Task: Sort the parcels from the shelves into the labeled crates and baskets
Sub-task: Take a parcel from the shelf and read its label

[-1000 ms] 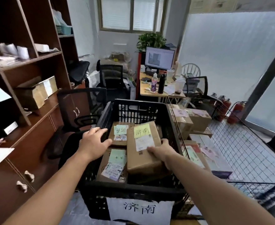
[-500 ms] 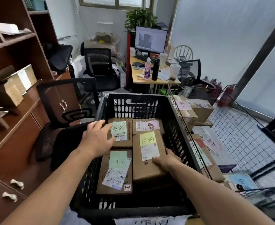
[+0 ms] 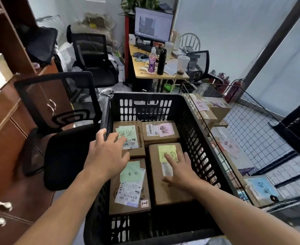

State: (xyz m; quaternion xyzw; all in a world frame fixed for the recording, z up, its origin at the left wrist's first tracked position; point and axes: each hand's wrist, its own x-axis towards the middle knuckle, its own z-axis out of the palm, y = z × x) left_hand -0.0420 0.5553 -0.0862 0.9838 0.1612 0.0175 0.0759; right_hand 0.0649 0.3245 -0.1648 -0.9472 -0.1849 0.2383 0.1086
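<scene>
**Four parcels in the crate, both hands spread above them**

An office room: a brown cabinet (image 3: 7,138) with shelves runs down the left, a black mesh chair (image 3: 57,103) stands beside it, and a wooden desk (image 3: 140,71) with a monitor (image 3: 153,25) sits at the back. Frosted panels close off the right side.

In the middle is a black slotted crate (image 3: 145,110). A wire basket (image 3: 248,124) touches its right wall and holds more boxes with pink notes.

Four brown cardboard parcels lie flat on the crate floor, two by two, edges nearly touching. The far green-note parcel (image 3: 140,151) and the pink-note parcel (image 3: 160,132) form the back row. The near green-note parcel (image 3: 129,190), which also carries a white shipping label, and the yellow-note parcel (image 3: 161,193) form the front row. Each note bears handwritten characters.

The left hand (image 3: 106,154) reaches in over the crate's left rim, fingers fanned and holding nothing, the fingertips above the far green note — contact cannot be told. The right hand (image 3: 181,170) lies palm down on the yellow-note parcel, fingers straight and splayed, index on the note, gripping nothing.
</scene>
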